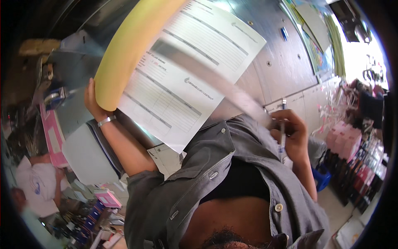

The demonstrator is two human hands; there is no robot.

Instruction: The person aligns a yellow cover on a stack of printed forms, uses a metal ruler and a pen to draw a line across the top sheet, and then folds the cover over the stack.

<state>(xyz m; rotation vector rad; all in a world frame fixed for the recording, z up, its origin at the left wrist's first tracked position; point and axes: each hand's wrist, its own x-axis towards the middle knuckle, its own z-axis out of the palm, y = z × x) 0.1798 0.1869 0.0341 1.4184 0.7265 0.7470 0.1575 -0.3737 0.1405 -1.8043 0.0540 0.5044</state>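
A printed form (166,103) with tables and grey bars lies slanted in front of me, with a similar printed sheet (211,33) beyond it. A yellow sheet (124,58) curls up along their left side. My left hand (92,99), with a metal band at its wrist, is closed on the curled yellow sheet's lower edge; some fingers are behind it. At the right, my right hand (292,133) grips a pen (283,137) upright. From the same hand a long ruler-like strip (219,81), smeared by motion, reaches across the forms.
A metal-topped table (282,79) bears a small blue object (284,34) and papers (313,27) at its far right. Pink boxes (344,139) and packed goods stand to the right. At the left are a grey-white chair (89,151) and another person (39,186).
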